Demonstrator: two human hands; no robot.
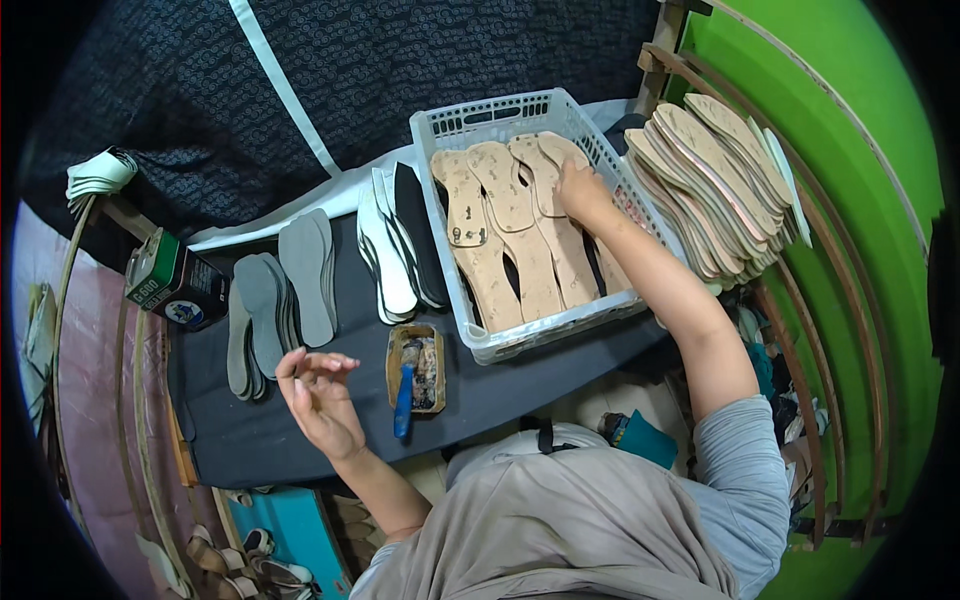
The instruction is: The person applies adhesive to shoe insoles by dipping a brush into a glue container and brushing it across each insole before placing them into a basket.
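My right hand (582,192) reaches into a pale plastic crate (480,352), its fingers closed at the edge of a tan insole (562,152) in the far right part; the fingertips are partly hidden. Several more tan insoles (500,195) lie in rows in the crate, the upper ones marked with dark specks. My left hand (322,400) is raised over the table's near side, palm up, fingers loosely bent and apart, holding nothing. Near it stands a small, stained glue tray (430,375), with a blue-handled brush (404,400) leaning in it.
Grey insoles (308,280) lie in stacks left of white insoles (385,265) and black insoles (410,220). A green and black tin (178,285) stands at the dark-covered table's (225,440) left end. Tall piles of tan insoles (705,190) stand right of the crate, beside curved wooden rails (840,270).
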